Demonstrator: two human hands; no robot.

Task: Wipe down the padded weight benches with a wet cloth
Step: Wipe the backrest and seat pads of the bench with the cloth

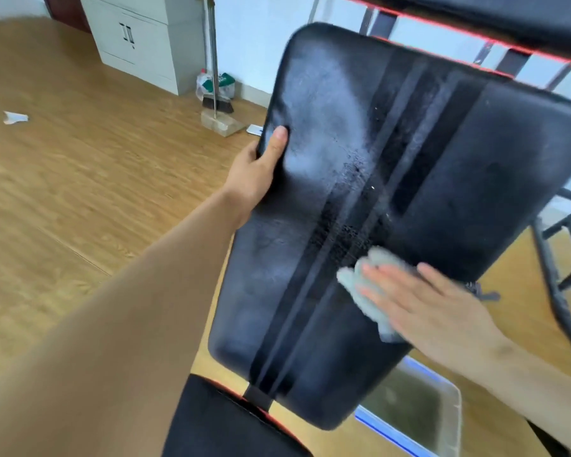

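A black padded bench back pad [475,179] fills the middle of the head view, tilted, with two raised stripes down its centre and a pale wet sheen on its upper left. My left hand [261,173] grips the pad's left edge, thumb on top. My right hand [422,308] lies flat with fingers spread, pressing a light grey-green cloth [363,282] against the pad's lower right part. A second black pad with red trim [218,423] sits below, near the bottom of the view.
A clear plastic tub of murky water [416,413] stands on the wooden floor under the pad. The black metal frame [561,291] runs along the right. A broom and dustpan [216,107], a bag and a white cabinet [145,37] stand by the far wall. A paper scrap [14,117] lies at left.
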